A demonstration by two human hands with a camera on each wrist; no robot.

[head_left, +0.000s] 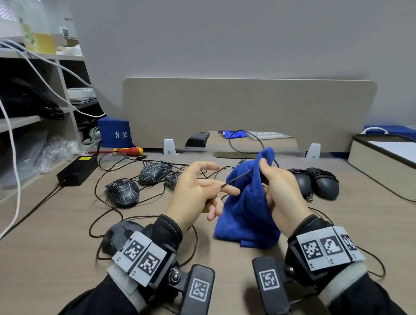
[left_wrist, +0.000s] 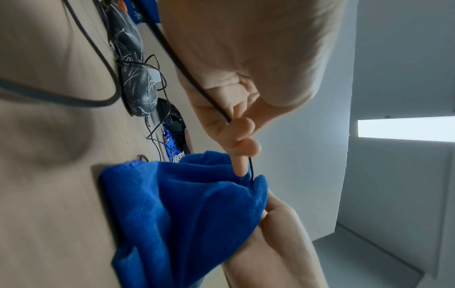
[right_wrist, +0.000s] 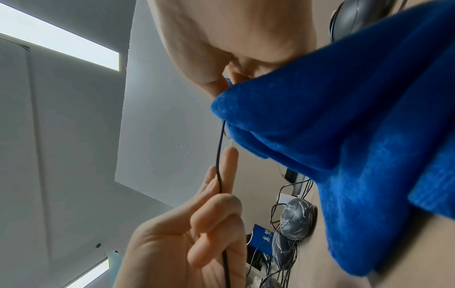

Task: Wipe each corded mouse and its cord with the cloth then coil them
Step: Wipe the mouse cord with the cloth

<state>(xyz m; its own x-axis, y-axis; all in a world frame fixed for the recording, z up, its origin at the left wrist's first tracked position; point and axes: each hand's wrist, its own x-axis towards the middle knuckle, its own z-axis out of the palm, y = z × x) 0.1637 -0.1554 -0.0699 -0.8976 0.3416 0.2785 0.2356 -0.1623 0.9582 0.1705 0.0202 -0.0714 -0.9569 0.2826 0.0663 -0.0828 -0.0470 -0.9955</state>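
Hands both pinching: left hand (head_left: pixel 195 193) on one cord (head_left: pixel 238 178), right hand (head_left: pixel 281 187) on one cloth (head_left: pixel 245 215), six mice visible.

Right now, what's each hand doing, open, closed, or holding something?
Left hand: pinching the black cord, other fingers loosely extended.
Right hand: gripping the blue cloth, which is wrapped around the cord.

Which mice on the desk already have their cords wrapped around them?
The two plain dark mice right of the blue cloth, side by side, cords wound round their bodies. The white-streaked mice on the left trail loose cords.
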